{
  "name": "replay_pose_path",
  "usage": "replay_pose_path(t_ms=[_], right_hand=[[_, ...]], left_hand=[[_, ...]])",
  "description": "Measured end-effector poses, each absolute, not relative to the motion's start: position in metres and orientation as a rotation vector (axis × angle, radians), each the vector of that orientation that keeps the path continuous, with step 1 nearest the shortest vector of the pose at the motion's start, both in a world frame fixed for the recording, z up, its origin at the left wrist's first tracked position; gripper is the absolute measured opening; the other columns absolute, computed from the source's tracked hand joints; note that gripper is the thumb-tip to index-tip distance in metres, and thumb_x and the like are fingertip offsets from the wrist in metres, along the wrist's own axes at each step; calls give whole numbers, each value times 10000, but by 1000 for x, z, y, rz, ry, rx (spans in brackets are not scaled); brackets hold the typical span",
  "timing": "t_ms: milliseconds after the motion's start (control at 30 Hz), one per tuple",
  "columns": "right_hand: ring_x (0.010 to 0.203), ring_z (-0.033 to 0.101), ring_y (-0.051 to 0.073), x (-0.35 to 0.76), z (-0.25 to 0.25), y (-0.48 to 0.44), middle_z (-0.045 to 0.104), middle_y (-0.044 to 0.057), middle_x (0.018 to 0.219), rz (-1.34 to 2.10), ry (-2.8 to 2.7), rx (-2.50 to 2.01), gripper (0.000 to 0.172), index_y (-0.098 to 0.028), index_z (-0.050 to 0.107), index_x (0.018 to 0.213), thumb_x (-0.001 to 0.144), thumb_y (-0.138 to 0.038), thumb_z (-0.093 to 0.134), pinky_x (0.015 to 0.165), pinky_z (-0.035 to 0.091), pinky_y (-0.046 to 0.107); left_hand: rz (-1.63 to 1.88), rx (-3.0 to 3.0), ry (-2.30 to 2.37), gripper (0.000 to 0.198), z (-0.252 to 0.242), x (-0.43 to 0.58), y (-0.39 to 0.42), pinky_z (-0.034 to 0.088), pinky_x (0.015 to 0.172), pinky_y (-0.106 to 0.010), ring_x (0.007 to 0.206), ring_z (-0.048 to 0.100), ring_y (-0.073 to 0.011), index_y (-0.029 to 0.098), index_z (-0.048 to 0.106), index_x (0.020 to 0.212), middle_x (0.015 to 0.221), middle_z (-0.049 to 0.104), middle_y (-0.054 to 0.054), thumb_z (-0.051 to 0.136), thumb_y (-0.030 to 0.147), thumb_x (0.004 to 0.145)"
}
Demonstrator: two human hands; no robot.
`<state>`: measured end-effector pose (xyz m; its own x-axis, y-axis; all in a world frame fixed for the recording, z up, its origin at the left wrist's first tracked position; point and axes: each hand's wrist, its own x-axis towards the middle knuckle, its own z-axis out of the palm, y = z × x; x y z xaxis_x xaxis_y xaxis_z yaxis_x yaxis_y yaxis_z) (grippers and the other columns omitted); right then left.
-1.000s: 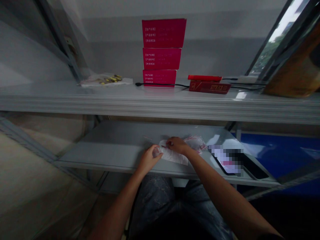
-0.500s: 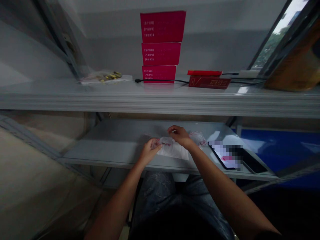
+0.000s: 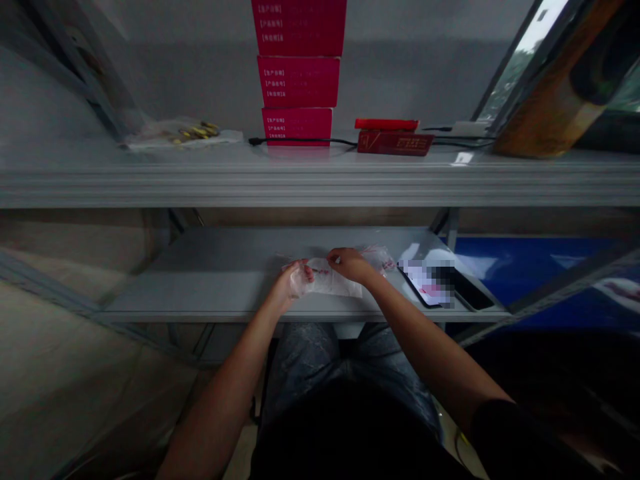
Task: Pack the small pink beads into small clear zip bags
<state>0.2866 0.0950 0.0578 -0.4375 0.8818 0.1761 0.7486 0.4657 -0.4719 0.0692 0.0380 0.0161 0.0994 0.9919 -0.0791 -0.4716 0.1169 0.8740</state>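
Observation:
A white sheet inside a clear plastic bag (image 3: 333, 282) with small red marks lies on the lower grey metal shelf (image 3: 200, 280). My left hand (image 3: 296, 280) grips the bag's left end, and the plastic bunches around its fingers. My right hand (image 3: 350, 265) pinches the top edge of the same bag. A second small clear bag with red print (image 3: 379, 258) lies just past my right hand, touching the first bag or close to it.
A phone with a blurred screen (image 3: 425, 283) and a dark phone (image 3: 467, 291) lie to the right on the lower shelf. The upper shelf (image 3: 320, 180) holds stacked crimson boxes (image 3: 299, 73), a red box (image 3: 395, 142), a black cable (image 3: 300, 141) and a clear bag of gold items (image 3: 193, 133).
My left hand has closed on the bag's left end and shifted slightly left. My right hand has come down onto the top edge. The whole view has shifted up and left.

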Motion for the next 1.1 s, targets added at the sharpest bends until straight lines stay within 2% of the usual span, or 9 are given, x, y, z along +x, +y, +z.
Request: replay_pose_path(t_ms=[167,333,467,667,800,1033,1100], right_hand=[[1073,701,248,283,41,94,775,116,1168,454,-2484,-1488,245,-172,775,1156,955,-270,674,955,486,284],[1020,719,266,279,40,97,791,134,1092,458,-2481,-1539,166,-170,807,1021,923,-228,685,916,497,289],[958,714,250,282,47,96,789,135,1065,468,-2430,-1545,142,-161,788,972,914,-205,665,882,500,292],[839,672,182,271,80,82,751,63,935,615,-2019,-1140,197,-163,713,965,912,-219,532,764,507,258],[790,665,152,260,101,72,755,40,919,682,-2244,-910,167,-164,733,957,894,-217,588,759,494,237],[950,708,211,275,74,83,789,109,1054,405,-2273,-1390,207,-149,778,1002,950,-167,579,875,488,271],[973,712,232,278,59,84,790,127,1078,365,-2357,-1503,196,-148,787,1023,958,-213,614,879,486,278]], left_hand=[[1263,959,861,395,14,68,34,508,701,-269,726,652,-164,179,701,967,786,689,-35,767,517,772],[1223,1009,861,407,14,69,31,494,650,-263,699,633,-163,196,693,886,781,690,-30,824,538,709],[1181,1032,873,432,13,69,31,513,697,-294,703,640,-169,198,714,904,801,701,-46,844,543,678],[1139,1090,863,416,13,69,30,505,723,-297,735,657,-183,200,749,970,794,710,-53,839,519,719],[1158,1098,869,429,15,69,28,497,701,-291,743,655,-190,180,741,916,818,719,-68,855,531,696],[1161,1071,836,443,15,68,27,485,680,-279,750,656,-188,186,762,1046,842,719,-69,827,508,748],[1158,1053,853,435,14,68,29,490,689,-287,758,663,-194,186,761,1054,847,726,-72,821,501,760]])
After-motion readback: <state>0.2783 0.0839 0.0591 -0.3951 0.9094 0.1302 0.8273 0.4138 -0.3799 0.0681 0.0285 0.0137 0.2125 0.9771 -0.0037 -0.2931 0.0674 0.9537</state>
